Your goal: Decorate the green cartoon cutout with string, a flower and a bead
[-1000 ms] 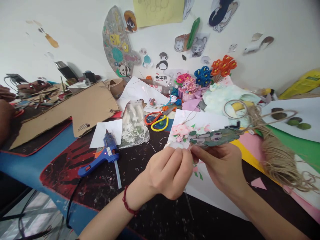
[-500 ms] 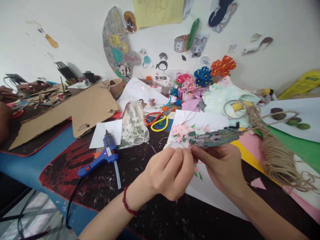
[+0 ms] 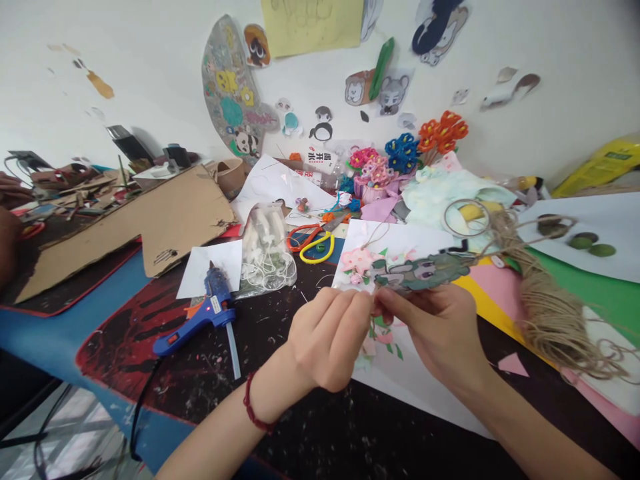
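A grey-green paper cutout [image 3: 425,270] with a drawn figure lies tilted in my right hand [image 3: 445,327], pinched between thumb and fingers near its left end. My left hand [image 3: 327,337] is closed right beside it, its fingertips turned away at the cutout's left edge; what they pinch is too small to make out. Twine runs from the cutout's right end toward a loose bundle of brown twine [image 3: 555,307]. Under and behind both hands rests a white sheet [image 3: 425,387] with pink paper flowers [image 3: 357,260] and green leaf pieces.
A blue glue gun [image 3: 213,310] lies on white paper at the left, its cord running down. Behind are scissors with red and yellow handles [image 3: 317,247], a plastic bag [image 3: 267,257], and cardboard [image 3: 185,213]. Colourful flowers [image 3: 403,153] stand near the wall. Another person's hand shows at far left.
My left hand has shifted slightly left and its knuckles have turned. The cutout has tipped to show more of its face. More pink and green pieces show beneath the hands.
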Demonstrator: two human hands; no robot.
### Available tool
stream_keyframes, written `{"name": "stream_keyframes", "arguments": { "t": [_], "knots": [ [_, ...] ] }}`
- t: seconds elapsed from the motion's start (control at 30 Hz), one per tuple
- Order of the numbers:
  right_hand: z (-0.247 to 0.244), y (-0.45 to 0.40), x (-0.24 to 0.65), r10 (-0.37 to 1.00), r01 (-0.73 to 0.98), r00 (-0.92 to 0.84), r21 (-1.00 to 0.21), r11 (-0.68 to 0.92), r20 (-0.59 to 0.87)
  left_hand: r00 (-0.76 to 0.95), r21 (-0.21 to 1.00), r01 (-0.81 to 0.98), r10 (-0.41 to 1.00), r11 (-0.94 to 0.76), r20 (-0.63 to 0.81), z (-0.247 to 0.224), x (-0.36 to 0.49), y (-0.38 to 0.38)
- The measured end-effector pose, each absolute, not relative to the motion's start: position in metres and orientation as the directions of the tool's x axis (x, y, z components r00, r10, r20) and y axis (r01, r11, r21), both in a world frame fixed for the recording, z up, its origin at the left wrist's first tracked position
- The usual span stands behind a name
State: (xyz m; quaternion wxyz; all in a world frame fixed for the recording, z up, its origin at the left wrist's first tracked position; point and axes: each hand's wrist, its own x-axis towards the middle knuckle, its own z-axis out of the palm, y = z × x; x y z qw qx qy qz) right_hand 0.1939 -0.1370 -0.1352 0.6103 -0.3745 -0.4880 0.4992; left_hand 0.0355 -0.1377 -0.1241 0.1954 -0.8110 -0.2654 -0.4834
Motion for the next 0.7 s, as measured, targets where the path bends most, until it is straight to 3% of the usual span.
{"name": "stream_keyframes", "arguments": {
  "t": [0.33, 0.7],
  "knots": [
    [-0.1347, -0.1381, 0.1948, 0.984, -0.225, 0.001, -0.959, 0.175, 0.179, 0.273, 0.086, 0.573, 0.289, -0.815, 0.917, -0.1240, 0.0417, -0.1342],
    [-0.1307, -0.1373, 0.1934, 0.978, -0.242, 0.081, -0.948, 0.205, 0.191, 0.281, 0.170, 0.494, 0.341, -0.853, 0.897, -0.1304, 0.0408, -0.1301]
  ]
}}
